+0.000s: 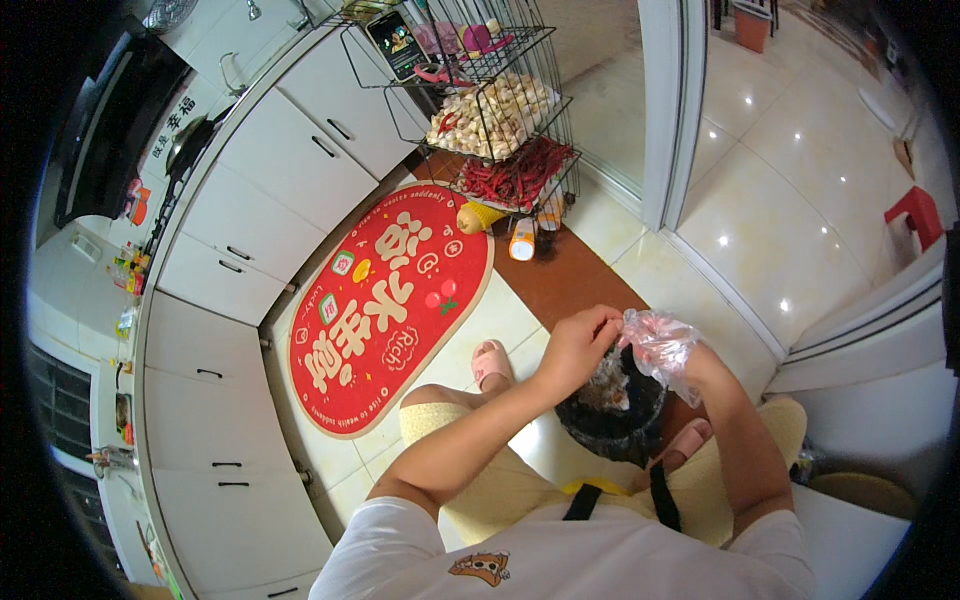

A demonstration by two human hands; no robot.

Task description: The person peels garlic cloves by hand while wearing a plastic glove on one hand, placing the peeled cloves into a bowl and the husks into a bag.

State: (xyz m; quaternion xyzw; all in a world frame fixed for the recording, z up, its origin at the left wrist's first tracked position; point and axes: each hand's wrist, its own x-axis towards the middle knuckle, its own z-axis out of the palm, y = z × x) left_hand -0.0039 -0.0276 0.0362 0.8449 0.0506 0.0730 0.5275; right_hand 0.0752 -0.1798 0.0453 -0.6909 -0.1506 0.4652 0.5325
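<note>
My left hand (581, 349) is bare, its fingertips bunched together against the fingers of my right hand (664, 349). A clear, crinkled disposable plastic glove (660, 337) covers the right hand. Whether anything small sits between the fingertips is hidden. Both hands are above a bin lined with a black plastic bag (615, 435), which stands on the floor between my knees. Pale, papery scraps (604, 382) lie inside it.
A black wire rack (559, 97) holds garlic cloves (495, 112), dried red chillies (517, 176) and a phone (396, 45). Left of it lies a red mat (390, 300) before white cabinets (217, 352). A sliding door frame (667, 112) stands right; a red stool (916, 214) is beyond.
</note>
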